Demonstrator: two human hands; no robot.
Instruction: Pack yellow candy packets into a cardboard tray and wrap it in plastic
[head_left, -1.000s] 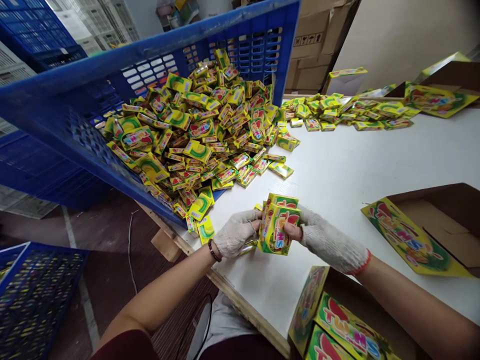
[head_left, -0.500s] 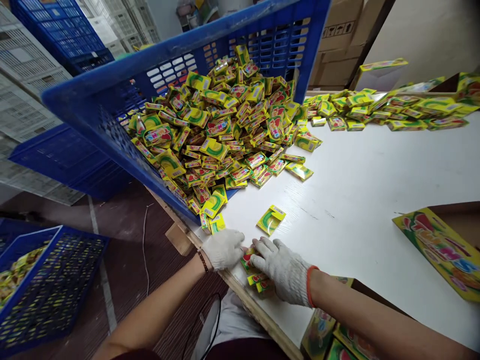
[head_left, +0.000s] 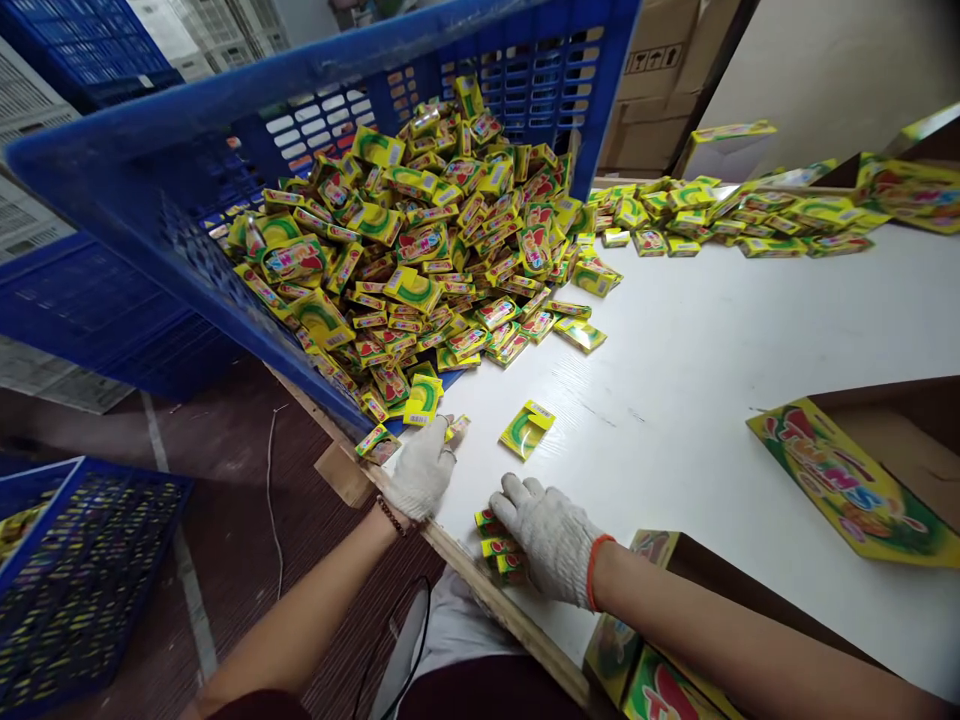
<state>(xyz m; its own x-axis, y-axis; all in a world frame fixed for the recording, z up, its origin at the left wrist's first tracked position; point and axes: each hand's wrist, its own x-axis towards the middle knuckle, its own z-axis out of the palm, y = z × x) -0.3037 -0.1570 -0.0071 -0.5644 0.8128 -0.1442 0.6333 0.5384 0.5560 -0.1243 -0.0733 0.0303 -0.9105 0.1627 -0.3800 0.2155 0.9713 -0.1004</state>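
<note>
Yellow-and-green packets [head_left: 412,290]; blue crate [head_left: 112,160]; white tabletop [head_left: 675,330]; maroon floor [head_left: 232,440]

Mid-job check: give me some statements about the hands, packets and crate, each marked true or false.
1. The right hand is at a small group of packets near the table's edge. True.
2. The bracelet is on the right wrist. False: the bracelet is on the wrist of the left hand.
3. A lone packet lies flat on the white table. True.
4. All the packets are inside the crate. False: many lie outside the blue crate, on the table.
5. The cuff of the right glove is orange. True.
</note>
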